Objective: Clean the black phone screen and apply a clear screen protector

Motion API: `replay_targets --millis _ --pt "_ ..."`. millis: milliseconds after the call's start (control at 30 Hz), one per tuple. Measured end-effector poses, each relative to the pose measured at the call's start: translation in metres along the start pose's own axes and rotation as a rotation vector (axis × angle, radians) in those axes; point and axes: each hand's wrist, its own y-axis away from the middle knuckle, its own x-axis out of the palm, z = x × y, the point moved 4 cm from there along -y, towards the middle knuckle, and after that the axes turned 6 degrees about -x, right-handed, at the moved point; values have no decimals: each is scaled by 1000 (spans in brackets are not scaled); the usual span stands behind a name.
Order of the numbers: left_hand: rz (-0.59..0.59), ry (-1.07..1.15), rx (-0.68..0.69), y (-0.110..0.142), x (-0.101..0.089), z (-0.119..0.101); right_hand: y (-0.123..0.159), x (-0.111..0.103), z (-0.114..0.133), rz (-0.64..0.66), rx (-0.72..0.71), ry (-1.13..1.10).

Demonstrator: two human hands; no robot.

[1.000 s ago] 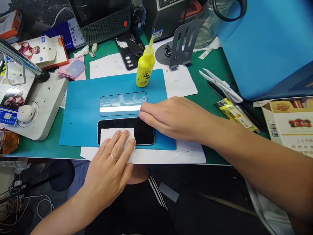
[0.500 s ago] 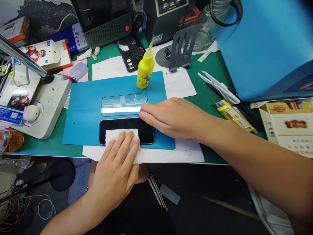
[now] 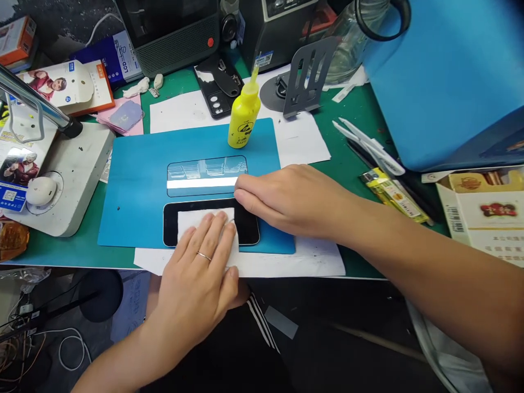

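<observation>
A black-screened phone (image 3: 246, 218) lies face up on a blue mat (image 3: 135, 180). My left hand (image 3: 200, 273), a ring on one finger, presses a folded white wipe (image 3: 186, 218) against the phone's screen with fingers stretched over it. The hand and wipe cover much of the screen. Fingers closed in a pinch, my right hand (image 3: 282, 196) rests at the phone's upper right corner; its fingertips hide whatever they hold. Just beyond the phone lies a clear screen protector (image 3: 192, 173) with a black border and a white strip, its right end beside my right fingertips.
Behind stands a yellow dropper bottle (image 3: 244, 117) on the mat. Farther back are a black phone back (image 3: 216, 87) and a grey stand (image 3: 307, 82). Tweezers (image 3: 376, 150) and a yellow packet (image 3: 393, 196) lie right. A white lamp base (image 3: 77, 180) is left.
The wipe and my left hand have shifted slightly right and away from me over the screen. My right hand stays in nearly the same place. The view has moved a little.
</observation>
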Motion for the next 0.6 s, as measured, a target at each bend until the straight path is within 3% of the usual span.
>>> replay_targets --millis 133,367,600 --pt "-15 -1 -28 -3 -1 4 -1 -1 1 -35 -21 -10" --pt "-31 36 59 -5 2 -24 -3 0 0 -14 3 -36" --pt "-24 32 75 -1 -1 -9 -3 0 -1 -26 19 -61"
